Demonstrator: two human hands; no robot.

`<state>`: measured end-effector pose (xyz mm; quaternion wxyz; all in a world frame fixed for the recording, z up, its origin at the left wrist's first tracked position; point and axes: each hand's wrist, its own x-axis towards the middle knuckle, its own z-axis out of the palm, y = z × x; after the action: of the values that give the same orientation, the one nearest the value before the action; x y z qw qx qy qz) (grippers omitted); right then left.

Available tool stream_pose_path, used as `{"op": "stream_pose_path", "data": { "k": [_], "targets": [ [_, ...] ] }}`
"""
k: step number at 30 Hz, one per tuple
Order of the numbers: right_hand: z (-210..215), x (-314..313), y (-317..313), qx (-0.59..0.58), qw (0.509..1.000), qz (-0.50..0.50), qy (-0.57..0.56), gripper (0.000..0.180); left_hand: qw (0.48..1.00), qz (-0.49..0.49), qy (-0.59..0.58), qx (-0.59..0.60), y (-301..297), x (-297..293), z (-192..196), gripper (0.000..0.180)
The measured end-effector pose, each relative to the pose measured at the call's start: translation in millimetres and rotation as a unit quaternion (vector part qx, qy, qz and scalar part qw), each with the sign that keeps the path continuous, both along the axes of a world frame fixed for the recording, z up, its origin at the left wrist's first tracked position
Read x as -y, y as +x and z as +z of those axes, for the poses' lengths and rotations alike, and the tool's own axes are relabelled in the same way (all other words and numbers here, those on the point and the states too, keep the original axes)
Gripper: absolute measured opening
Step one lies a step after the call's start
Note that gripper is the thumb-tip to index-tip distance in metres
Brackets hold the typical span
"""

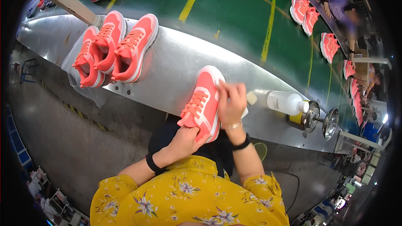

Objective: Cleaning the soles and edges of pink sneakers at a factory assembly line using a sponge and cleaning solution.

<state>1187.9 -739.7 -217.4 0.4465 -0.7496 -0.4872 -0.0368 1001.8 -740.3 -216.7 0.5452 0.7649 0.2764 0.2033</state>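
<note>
A coral-pink sneaker (203,96) with a white sole rests at the near edge of the metal ledge, its toe pointing away from me. My left hand (184,142) grips it at the heel, fingers inside the collar. Against the right side of its forefoot, my right hand (231,104) is curled with the fingertips pinched near the sole edge. Motion blurs those fingers, and whatever they hold is hidden. A small pale block (251,98) lies just right of that hand, and part of a white piece (245,112) shows beside the wrist.
Several coral sneakers (136,48) stand on the ledge (176,54) at left. To the right, a white bottle (284,102) lies near a metal can with a round lid (310,117). Beyond runs a green conveyor belt (234,12) carrying more sneakers. Another person (339,6) is across it.
</note>
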Motion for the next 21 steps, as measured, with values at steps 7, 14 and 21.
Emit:
{"op": "stream_pose_path", "data": {
  "k": [7,14,21],
  "targets": [
    [-0.1,-12.3,11.1,-0.072,0.997,0.024,-0.025,0.013,0.999,-0.004,-0.013,-0.044,-2.9,-2.2,0.4,0.027],
    [5.3,2.0,3.4,-0.084,0.996,0.008,-0.015,0.012,1.0,-0.018,0.006,-0.024,4.5,-3.3,3.1,0.027],
    [-7.3,-82.9,35.6,-0.095,0.975,0.096,-0.176,0.01,0.998,-0.033,0.003,-0.06,3.5,-3.0,1.8,0.028]
  ]
}}
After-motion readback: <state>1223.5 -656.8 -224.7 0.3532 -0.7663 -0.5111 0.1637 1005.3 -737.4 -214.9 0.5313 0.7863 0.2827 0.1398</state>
